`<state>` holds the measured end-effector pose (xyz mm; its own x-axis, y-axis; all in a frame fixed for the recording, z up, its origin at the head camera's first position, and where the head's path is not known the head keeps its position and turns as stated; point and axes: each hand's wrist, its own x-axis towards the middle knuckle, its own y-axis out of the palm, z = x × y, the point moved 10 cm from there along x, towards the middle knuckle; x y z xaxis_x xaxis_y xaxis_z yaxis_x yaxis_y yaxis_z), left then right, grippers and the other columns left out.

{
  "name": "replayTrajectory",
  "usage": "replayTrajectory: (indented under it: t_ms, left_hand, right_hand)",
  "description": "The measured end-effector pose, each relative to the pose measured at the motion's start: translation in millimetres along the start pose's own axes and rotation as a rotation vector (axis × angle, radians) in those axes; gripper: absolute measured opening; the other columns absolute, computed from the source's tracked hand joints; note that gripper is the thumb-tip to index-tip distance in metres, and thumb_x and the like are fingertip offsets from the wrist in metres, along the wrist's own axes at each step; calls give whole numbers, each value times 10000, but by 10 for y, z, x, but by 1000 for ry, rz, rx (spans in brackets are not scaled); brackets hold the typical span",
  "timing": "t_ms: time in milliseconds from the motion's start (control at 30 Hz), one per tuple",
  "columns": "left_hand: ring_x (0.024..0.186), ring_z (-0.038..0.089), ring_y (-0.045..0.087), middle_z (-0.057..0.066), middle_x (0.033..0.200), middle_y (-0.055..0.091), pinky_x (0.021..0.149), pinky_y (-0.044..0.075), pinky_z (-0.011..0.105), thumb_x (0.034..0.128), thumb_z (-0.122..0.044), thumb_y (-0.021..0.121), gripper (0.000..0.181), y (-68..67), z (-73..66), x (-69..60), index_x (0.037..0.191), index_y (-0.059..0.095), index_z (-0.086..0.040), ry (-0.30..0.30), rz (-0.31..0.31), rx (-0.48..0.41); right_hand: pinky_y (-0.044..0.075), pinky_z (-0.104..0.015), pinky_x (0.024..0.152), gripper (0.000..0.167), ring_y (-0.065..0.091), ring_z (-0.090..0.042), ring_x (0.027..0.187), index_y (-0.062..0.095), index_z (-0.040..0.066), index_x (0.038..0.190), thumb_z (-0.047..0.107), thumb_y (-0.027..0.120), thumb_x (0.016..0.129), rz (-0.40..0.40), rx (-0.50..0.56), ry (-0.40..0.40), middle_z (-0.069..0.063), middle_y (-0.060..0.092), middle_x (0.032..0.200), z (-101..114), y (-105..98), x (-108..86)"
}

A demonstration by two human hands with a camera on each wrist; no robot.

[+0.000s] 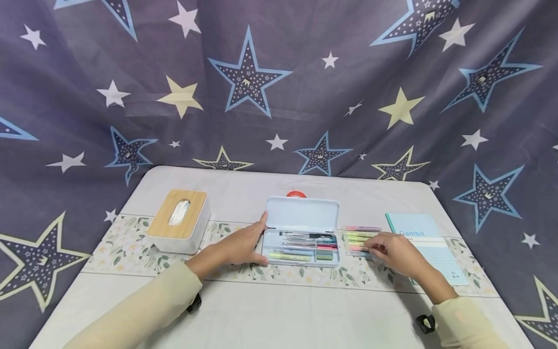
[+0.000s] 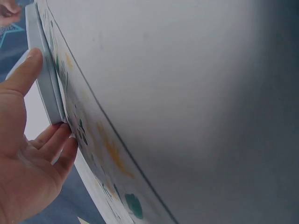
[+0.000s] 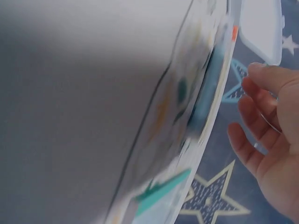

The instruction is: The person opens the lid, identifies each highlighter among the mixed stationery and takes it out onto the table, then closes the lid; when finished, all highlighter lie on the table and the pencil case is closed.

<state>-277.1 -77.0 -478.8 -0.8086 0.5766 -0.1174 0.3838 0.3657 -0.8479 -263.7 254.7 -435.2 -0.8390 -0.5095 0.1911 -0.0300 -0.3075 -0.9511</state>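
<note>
A pale blue pencil case lies with its lid raised, several pens, a yellow highlighter and green blocks inside. My left hand holds its left end, thumb on the front wall and fingers at the end. In the left wrist view the case appears edge-on. To the right lies a clear pack of several highlighters. My right hand is over the pack's right end with fingers loosely bent. In the right wrist view the hand shows nothing between its fingers.
A tissue box with a wooden top stands at the left. Notebooks, one marked Gambit, lie at the right. Behind the raised lid a red object shows partly. A starred curtain hangs behind the table.
</note>
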Motion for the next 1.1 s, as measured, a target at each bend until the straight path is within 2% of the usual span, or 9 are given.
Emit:
replayTrajectory:
  t_ms: [200,367,433,600,767,1100]
  left_hand:
    - [1467,251,427,96,1565,453,1207,360,435,805,-505,833,1331,-10,-7,6,1624,-106,-36,-1,4,0]
    - [1482,258,407,104,1579,437,1211,353,441,806,-510,831,1331,-14,-18,7,1623,-108,-38,3,2,-2]
    - [1488,261,398,107,1584,430,1213,350,444,807,-506,832,1330,-13,-15,3,1623,-107,-37,2,3,-5]
    - [1498,260,384,104,1593,420,1219,341,443,807,-509,830,1327,-10,-8,-3,1624,-106,-41,2,0,-8]
    - [1487,259,401,99,1580,436,1216,344,448,807,-505,832,1327,-6,-7,1,1625,-105,-42,4,-3,-15]
    - [1497,260,384,95,1587,427,1228,328,445,809,-502,832,1321,-13,-9,-5,1626,-100,-42,-8,-1,-12]
  right_hand:
    - [568,-248,680,180,672,-56,785,787,150,1019,62,796,863,-30,-1,-104,40,754,927,350,46,176]
    - [592,-327,779,214,699,-103,825,792,126,1015,-6,780,847,-42,9,-225,16,773,944,685,74,329]
    - [580,-329,771,216,678,-89,806,798,131,1020,-3,779,852,-30,14,-256,27,768,925,796,98,386]
    - [545,-262,691,224,662,-53,789,807,172,1062,47,779,878,22,46,-302,63,763,919,1016,200,506]
    - [590,-289,778,214,726,-114,911,799,168,1086,69,768,898,56,54,-335,39,779,1004,1173,333,596]
    - [578,-253,735,200,708,-75,885,797,219,1068,105,762,908,140,25,-364,78,761,1014,1377,562,719]
